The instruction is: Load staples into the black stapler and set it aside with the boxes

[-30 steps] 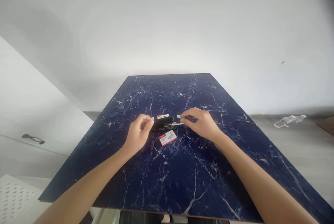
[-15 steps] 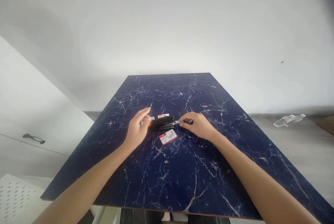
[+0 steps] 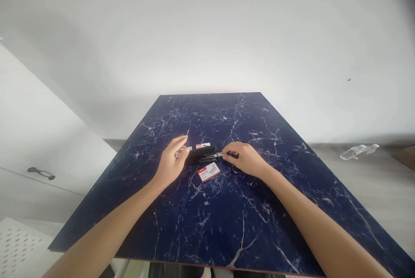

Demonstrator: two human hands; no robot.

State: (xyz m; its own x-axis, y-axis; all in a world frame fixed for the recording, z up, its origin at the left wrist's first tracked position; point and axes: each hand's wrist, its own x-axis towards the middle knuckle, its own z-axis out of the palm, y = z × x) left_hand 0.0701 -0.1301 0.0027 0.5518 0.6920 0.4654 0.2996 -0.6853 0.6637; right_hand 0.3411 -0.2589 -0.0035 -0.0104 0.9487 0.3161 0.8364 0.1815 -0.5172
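A black stapler [image 3: 202, 153] lies in the middle of the dark blue marble table [image 3: 227, 209], its metal staple tray pointing right. My left hand [image 3: 171, 164] rests against the stapler's left end with its fingers stretched out. My right hand [image 3: 245, 159] is closed in a pinch at the right tip of the metal tray. A small red and white staple box [image 3: 208, 171] lies just in front of the stapler. Another white and red box [image 3: 203, 145] sits right behind it.
A white cabinet with a dark handle [image 3: 40, 173] stands to the left of the table. A clear plastic bottle [image 3: 357, 151] lies on the grey floor at the right. A white perforated surface [image 3: 16, 247] shows at the bottom left.
My right hand has come down from above the tray to its tip on the table. The fingers of my left hand have straightened along the stapler's left end.
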